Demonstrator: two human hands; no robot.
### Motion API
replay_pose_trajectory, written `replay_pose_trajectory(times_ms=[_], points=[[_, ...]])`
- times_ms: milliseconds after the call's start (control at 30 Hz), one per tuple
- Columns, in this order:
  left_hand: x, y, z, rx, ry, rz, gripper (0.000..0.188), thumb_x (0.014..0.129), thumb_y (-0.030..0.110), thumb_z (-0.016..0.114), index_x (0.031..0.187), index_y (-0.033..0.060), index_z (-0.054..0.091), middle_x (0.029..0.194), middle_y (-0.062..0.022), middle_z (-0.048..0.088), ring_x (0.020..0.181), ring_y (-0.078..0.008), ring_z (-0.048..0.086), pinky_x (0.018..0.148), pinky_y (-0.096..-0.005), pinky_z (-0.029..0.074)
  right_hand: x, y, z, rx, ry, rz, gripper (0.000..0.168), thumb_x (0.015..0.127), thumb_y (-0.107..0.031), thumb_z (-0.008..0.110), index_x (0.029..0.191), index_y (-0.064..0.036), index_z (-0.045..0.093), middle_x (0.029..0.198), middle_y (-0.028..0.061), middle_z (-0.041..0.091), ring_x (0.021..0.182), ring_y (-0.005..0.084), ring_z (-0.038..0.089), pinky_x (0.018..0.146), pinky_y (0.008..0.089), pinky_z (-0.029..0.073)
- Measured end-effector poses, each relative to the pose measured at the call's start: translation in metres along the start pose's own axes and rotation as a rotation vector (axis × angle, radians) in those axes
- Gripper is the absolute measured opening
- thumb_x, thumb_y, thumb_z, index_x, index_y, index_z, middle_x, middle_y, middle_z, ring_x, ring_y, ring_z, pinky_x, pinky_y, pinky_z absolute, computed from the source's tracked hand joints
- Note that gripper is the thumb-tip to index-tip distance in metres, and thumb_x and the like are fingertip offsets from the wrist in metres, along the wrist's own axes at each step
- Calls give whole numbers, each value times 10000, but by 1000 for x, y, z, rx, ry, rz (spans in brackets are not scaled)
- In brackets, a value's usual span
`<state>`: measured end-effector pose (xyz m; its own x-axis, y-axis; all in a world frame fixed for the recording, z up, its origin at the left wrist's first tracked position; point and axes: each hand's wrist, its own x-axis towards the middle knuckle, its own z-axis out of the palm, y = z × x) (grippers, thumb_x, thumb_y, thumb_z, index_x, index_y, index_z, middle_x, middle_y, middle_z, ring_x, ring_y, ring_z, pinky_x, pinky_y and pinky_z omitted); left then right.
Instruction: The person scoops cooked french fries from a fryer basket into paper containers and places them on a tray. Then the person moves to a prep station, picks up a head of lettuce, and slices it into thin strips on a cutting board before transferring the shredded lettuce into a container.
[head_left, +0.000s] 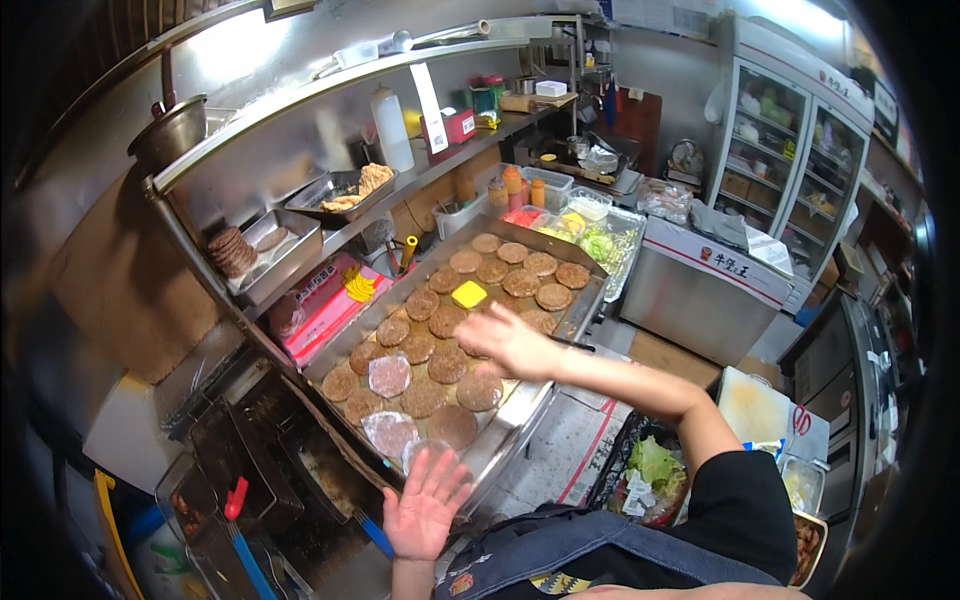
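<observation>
Rows of round meat patties (424, 397) lie on a flat steel griddle (491, 450). My right hand (510, 343) reaches over the griddle's middle, fingers spread, covering part of some patties; no object shows in it. Close to the griddle's near left corner, my left hand (427, 506) is raised with its palm up and fingers apart, empty. A yellow cheese slice (469, 295) rests among the patties beyond my right hand. Several patties near the left end, such as one pale pink patty (389, 376), have clear film on them.
Fryer baskets (232, 465) with blue handles stand at the lower left. A steel shelf (360, 225) behind the griddle bears a tray of fried meat (341, 196) and a pan of stacked patties (277, 247). Sauce bottles (513, 186) and lettuce (598, 244) stand past the griddle's far end.
</observation>
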<state>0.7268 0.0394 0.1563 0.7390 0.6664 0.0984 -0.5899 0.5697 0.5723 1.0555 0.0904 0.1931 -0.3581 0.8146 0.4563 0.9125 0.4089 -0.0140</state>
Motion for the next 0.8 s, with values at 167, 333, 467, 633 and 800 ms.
replay_pose_trajectory(times_ms=[167, 333, 467, 633, 800], points=[[37, 2, -20, 58, 193, -7, 689, 954, 536, 393, 1410, 20, 370, 1346, -238, 490, 1235, -356, 489, 1048, -485, 376, 70, 169, -4, 65, 165, 212, 485, 912, -319, 589, 1325, -78, 507, 1210, 158, 619, 1196, 285, 551, 1103, 527, 289], [74, -16, -30, -83, 365, 139, 511, 955, 391, 451, 1306, 21, 459, 1290, -191, 532, 1210, -373, 478, 1064, -506, 332, 154, 349, -11, 196, 273, 398, 480, 799, 8, 507, 1264, -83, 579, 1092, 188, 659, 1035, 349, 630, 944, 409, 479], [128, -48, -16, -116, 529, 234, 443, 960, 378, 453, 1244, 42, 505, 1296, -174, 532, 1242, -344, 459, 1056, -497, 343, 228, 496, -8, 182, 459, 452, 537, 783, 39, 462, 1288, -112, 565, 1153, 220, 616, 1100, 361, 589, 946, 425, 475], [182, -98, 4, -30, 617, 226, 513, 946, 390, 479, 1329, 48, 457, 1341, -179, 507, 1260, -316, 457, 1064, -454, 345, 309, 570, -1, 164, 381, 567, 432, 874, -102, 510, 1306, -95, 528, 1113, 247, 623, 1059, 380, 597, 903, 455, 478], [228, -124, 37, -31, 731, 243, 513, 951, 377, 498, 1335, 41, 448, 1318, -182, 521, 1254, -310, 462, 1070, -464, 342, 354, 633, 7, 50, 254, 688, 521, 951, -380, 498, 1356, -60, 433, 1251, 215, 572, 1274, 383, 437, 1057, 515, 323]])
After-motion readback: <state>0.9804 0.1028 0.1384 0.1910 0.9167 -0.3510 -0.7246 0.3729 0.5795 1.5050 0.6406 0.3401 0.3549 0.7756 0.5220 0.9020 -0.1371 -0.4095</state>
